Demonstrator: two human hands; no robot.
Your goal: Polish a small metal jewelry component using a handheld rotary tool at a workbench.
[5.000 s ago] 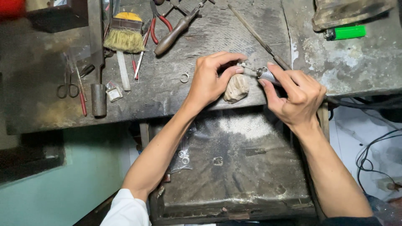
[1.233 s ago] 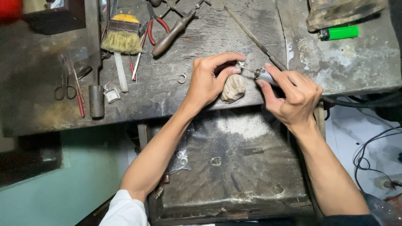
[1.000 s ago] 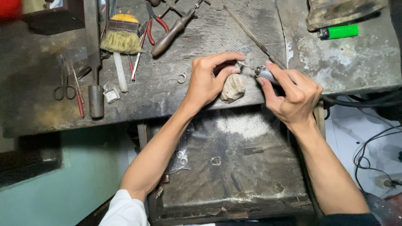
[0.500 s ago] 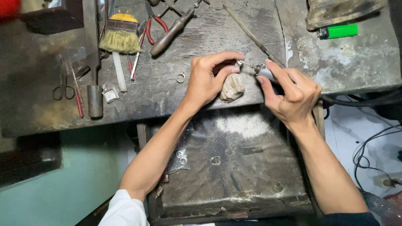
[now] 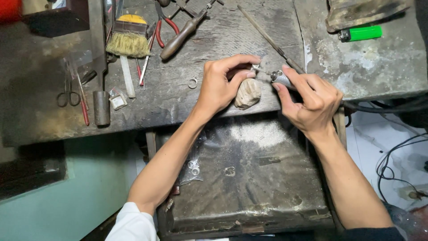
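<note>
Left hand [image 5: 220,87] pinches a small metal piece [image 5: 255,68] over the worn bench peg [image 5: 248,93]. Right hand [image 5: 307,100] grips a rotary handpiece [image 5: 281,78], tip touching the piece.

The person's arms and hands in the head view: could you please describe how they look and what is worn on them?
Both hands, left hand and right hand, are bare, with no gloves, rings or watch visible. The forearms are bare too. A white sleeve shows at the left upper arm; a dark sleeve edges the right arm at the frame's bottom.
</note>
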